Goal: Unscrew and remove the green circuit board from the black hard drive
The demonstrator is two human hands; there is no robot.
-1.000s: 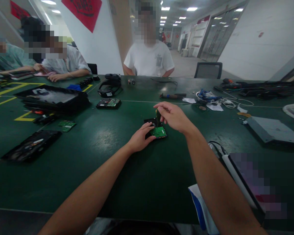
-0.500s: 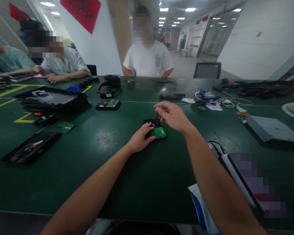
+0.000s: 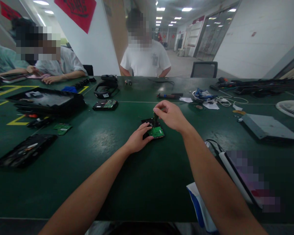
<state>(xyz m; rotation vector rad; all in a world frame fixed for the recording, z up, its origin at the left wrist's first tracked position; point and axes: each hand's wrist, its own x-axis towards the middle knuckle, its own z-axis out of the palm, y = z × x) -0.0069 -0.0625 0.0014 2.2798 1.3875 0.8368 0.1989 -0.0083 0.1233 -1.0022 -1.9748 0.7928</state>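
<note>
On the green tabletop in front of me lies a hard drive, its black casing and green circuit board facing up. My left hand holds it from the left, fingers across its top and thumb at the near edge, covering part of it. A dark screwdriver stands nearly upright over the drive, its lower end at the board. My right hand pinches its handle from above; the fingers hide the upper part. Whether the tip sits in a screw is too small to tell.
Left on the table are another hard drive, a black tray, a loose green board and a black panel. To the right are a grey metal box, tangled cables and a tablet-like device. A person is opposite.
The view has shifted slightly, so the surroundings sit a little further left. My right hand's fingers have turned a little around the screwdriver. The left hand keeps its hold on the drive.
</note>
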